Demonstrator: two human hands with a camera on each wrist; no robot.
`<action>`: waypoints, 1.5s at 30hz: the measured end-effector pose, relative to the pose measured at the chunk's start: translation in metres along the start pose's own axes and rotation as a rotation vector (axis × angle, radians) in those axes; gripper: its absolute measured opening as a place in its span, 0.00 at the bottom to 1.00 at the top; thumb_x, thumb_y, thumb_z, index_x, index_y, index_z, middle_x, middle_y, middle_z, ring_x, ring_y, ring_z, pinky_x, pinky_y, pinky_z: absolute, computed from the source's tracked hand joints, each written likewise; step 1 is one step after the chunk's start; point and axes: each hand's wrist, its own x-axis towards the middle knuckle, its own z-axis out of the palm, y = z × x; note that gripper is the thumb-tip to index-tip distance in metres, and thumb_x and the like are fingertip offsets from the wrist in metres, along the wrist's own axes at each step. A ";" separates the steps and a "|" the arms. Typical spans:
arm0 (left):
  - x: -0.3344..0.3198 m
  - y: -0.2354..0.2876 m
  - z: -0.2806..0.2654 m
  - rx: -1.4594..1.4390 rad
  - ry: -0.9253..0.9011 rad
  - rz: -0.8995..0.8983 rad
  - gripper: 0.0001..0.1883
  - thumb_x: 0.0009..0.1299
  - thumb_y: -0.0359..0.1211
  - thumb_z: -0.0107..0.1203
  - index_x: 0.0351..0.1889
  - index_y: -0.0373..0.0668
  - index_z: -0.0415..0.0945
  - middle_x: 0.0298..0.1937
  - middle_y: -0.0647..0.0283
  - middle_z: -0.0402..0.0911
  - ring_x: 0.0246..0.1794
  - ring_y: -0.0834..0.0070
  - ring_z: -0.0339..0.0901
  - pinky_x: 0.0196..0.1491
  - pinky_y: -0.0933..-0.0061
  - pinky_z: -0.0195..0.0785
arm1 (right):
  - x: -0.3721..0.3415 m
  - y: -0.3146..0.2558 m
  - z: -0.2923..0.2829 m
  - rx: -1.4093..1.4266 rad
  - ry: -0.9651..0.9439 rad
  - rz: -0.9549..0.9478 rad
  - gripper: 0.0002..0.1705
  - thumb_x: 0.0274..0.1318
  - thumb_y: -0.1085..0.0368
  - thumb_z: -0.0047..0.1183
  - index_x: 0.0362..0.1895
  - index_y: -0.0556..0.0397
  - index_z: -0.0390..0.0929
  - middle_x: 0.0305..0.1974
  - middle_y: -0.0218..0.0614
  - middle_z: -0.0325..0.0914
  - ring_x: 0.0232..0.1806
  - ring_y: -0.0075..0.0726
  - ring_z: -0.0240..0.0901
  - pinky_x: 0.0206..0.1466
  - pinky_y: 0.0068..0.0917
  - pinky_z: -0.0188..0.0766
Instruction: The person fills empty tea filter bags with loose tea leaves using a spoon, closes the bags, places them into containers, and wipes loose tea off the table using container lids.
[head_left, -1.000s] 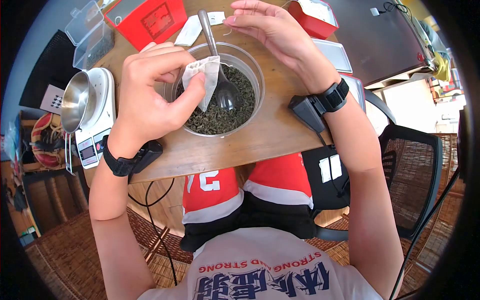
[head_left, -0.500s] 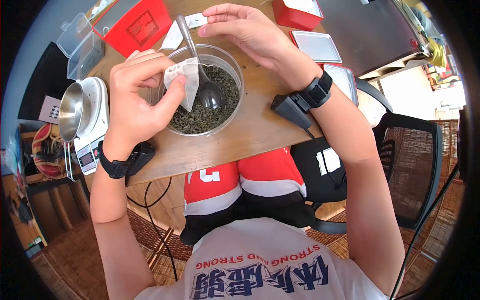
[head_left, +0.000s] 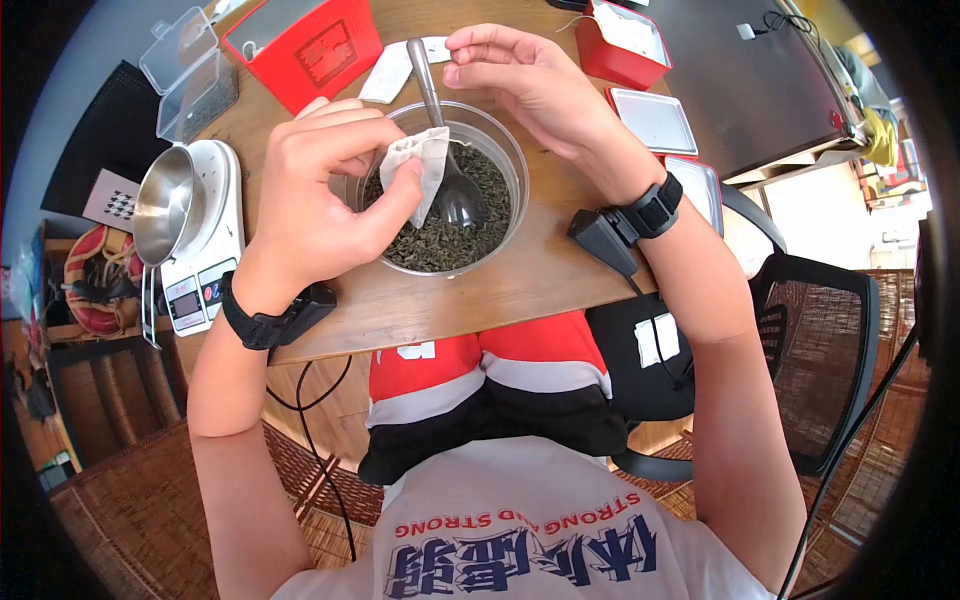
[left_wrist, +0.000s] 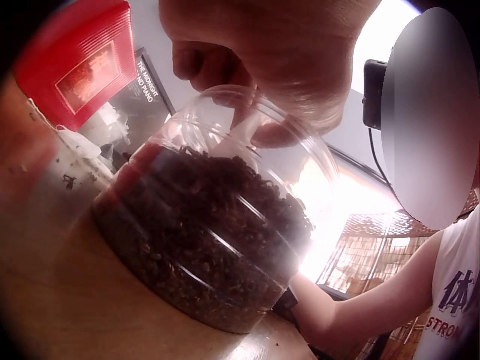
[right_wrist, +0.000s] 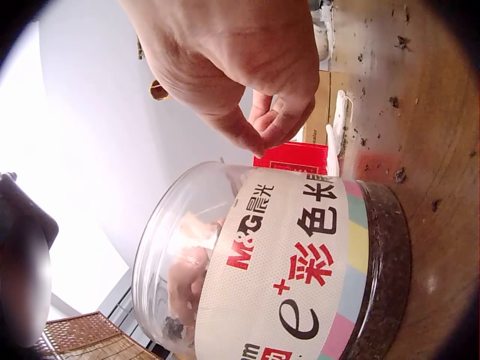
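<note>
The left hand (head_left: 330,190) pinches a small white cloth pouch (head_left: 428,165) between its thumb and fingers. The pouch is at the right of this hand, just at the fingertips, and its long axis runs downward, with the narrow end over the round clear plastic tub (head_left: 519,190) of dark dried leaves (head_left: 440,248).

The right hand (head_left: 540,95) is farther from the pouch: it hangs in the air to the right and beyond the tub, fingers bent, thumb near the fingertips. Whether it holds some thin thing there, I cannot tell.

Between the two hands stands a long-handled metal spoon (head_left: 427,88), its bowl resting among the leaves and its handle leaning away from the person, close to the right fingertips.

For moving, the left hand has a white digital scale (head_left: 226,210) on its left and a red box (head_left: 305,50) ahead. Below the right hand, bare wooden table (head_left: 560,255) reaches to the near edge.
</note>
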 end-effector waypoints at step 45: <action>-0.001 -0.002 0.003 -0.046 0.011 -0.008 0.04 0.58 0.27 0.64 0.26 0.38 0.80 0.22 0.63 0.75 0.22 0.70 0.67 0.31 0.71 0.59 | -0.004 -0.012 0.007 -0.141 0.047 -0.031 0.15 0.66 0.67 0.61 0.54 0.58 0.83 0.49 0.31 0.84 0.53 0.22 0.77 0.60 0.24 0.72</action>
